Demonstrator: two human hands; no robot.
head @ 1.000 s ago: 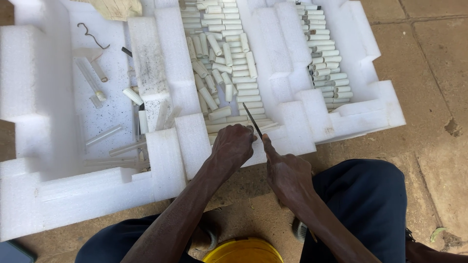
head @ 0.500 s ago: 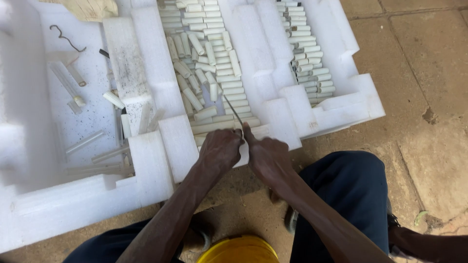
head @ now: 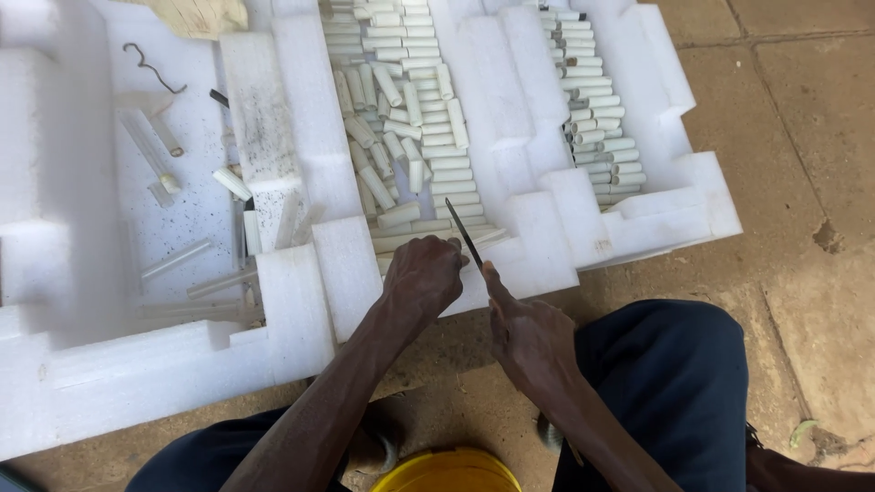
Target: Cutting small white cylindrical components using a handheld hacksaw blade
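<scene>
Left hand (head: 424,278): fist closed over short white tube pieces (head: 428,239), at the near edge of the white foam tray (head: 301,301).
Right hand (head: 529,342): gripping a thin dark blade (head: 463,232), tip slanting over the pieces.
Floor: yellow bucket (head: 451,472) between the knees.

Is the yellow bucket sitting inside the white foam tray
No, the yellow bucket sits on the floor between the person's legs, below the white foam tray and apart from it.
</scene>
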